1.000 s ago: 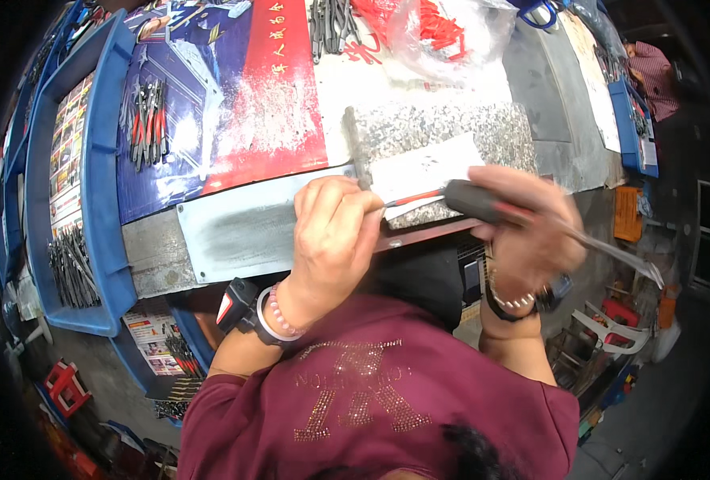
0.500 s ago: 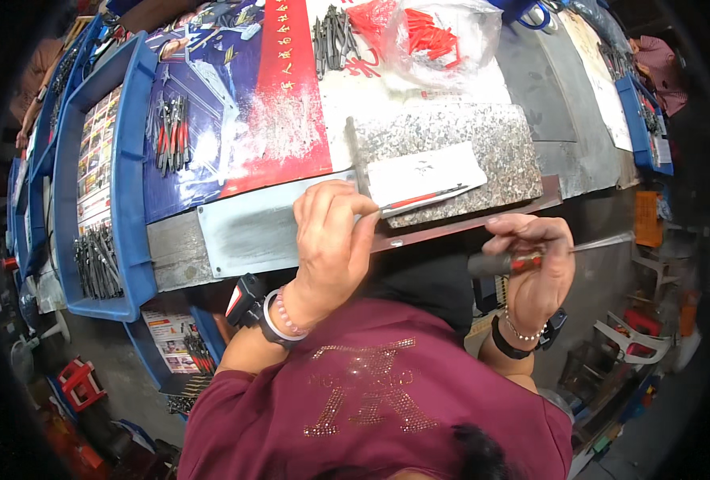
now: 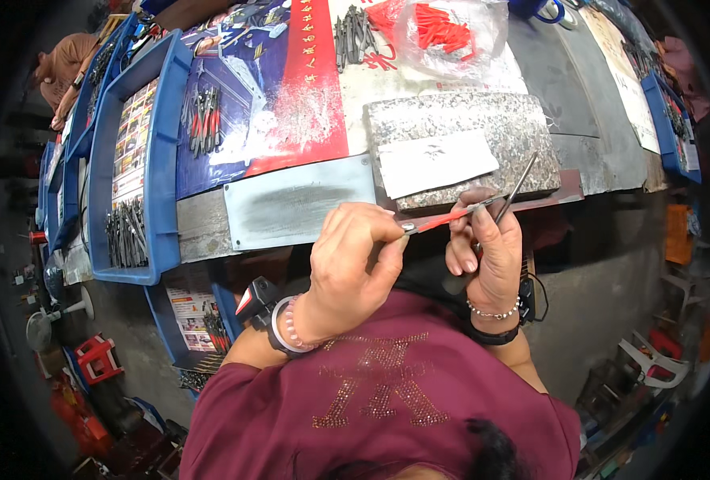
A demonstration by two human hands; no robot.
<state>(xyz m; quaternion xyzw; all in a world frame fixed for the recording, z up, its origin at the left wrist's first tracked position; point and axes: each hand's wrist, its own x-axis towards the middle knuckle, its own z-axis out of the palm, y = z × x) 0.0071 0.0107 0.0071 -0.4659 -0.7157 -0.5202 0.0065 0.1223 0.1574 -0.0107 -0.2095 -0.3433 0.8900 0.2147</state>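
My left hand [image 3: 355, 254] is closed in a pinch on one end of a slim red and black tool [image 3: 444, 219], its exact kind too small to tell. The fingers of my right hand [image 3: 495, 256] meet the tool's dark other end. Also in my right hand is a screwdriver-like tool [image 3: 520, 186], its metal shaft pointing up and away and its dark handle mostly hidden under the palm. Just beyond both hands, a white paper [image 3: 435, 164] lies on a speckled stone block [image 3: 523, 120].
A pale metal plate [image 3: 299, 204] lies left of the block. Red and black tools [image 3: 205, 120] are piled on the poster-covered table, near a blue tray [image 3: 163, 160] with dark pieces. Farther back are dark pieces [image 3: 355, 38] and a clear bag of red sleeves [image 3: 443, 32].
The slim tool has been lifted off the paper and drawn toward me. My right hand has moved left to its far end, and the screwdriver-like tool has swung from pointing right to pointing away.
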